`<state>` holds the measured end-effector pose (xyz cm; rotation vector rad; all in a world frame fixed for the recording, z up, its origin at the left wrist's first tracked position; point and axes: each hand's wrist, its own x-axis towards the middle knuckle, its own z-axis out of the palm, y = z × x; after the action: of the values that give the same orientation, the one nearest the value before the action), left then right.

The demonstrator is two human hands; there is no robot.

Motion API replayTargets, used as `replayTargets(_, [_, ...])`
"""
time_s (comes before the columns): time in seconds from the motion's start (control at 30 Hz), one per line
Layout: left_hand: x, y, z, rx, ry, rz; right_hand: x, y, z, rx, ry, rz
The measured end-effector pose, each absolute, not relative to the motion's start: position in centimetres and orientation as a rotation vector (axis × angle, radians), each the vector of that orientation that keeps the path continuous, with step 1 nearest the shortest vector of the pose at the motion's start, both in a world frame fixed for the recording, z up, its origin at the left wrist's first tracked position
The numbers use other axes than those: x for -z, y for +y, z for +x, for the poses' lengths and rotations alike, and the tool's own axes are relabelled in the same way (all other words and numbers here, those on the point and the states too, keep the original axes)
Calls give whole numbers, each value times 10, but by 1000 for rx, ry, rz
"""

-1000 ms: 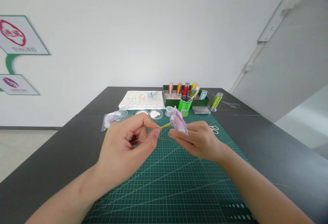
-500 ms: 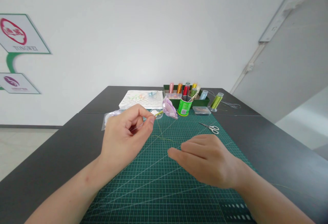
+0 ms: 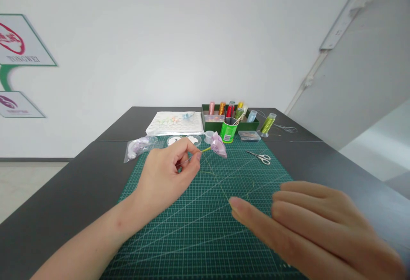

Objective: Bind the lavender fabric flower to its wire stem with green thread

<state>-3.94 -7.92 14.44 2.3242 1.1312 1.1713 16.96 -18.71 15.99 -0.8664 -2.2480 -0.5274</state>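
Pinched between the thumb and index finger of my left hand [image 3: 171, 171] is the thin stem of a lilac artificial flower [image 3: 218, 145]. Yellow-green wrapping covers the stem just below the petals, and the bare end runs back under my fingers. A fine yellow-green thread [image 3: 221, 185] stretches from near the stem to the fingertips of my right hand [image 3: 304, 224], which is closed on it low on the right, its other fingers curled. Loose loops of thread lie over the green cutting mat [image 3: 192, 233].
White-handled scissors [image 3: 263, 158] lie on the mat's right side. Behind stand a green can [image 3: 228, 131] of tools, a box [image 3: 213, 126] with several thread spools, and a lone green spool [image 3: 268, 124]. At the left are a plastic bag [image 3: 139, 147], small dishes [image 3: 194, 140] and a white pad [image 3: 174, 123].
My right hand has moved right and nearer to me, drawing the thread out straight. My left hand and the flower have shifted slightly right and down in view.
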Motion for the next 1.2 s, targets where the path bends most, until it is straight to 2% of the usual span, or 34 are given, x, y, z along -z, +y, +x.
replayTargets(0.1, [-139, -79, -35, -1107, 1135, 2362, -156, -192, 169, 614, -1958, -916])
replayTargets(0.27, [-133, -81, -27, -958, 1135, 2408, -157, -190, 180, 581, -2065, -935])
replayTargets(0.43, [-130, -86, -23, -813, 1075, 2460, -159, -172, 195, 676, -2104, -693])
replayTargets(0.63, [-123, -97, -20, -699, 941, 2483, -155, -154, 202, 780, -1974, -758])
replayTargets(0.97, [-125, -114, -21, -647, 773, 2439, -157, -122, 196, 907, -1920, -761])
replayTargets(1.2, [-133, -123, -25, -718, 674, 2446, -141, -101, 200, 849, -1990, -736])
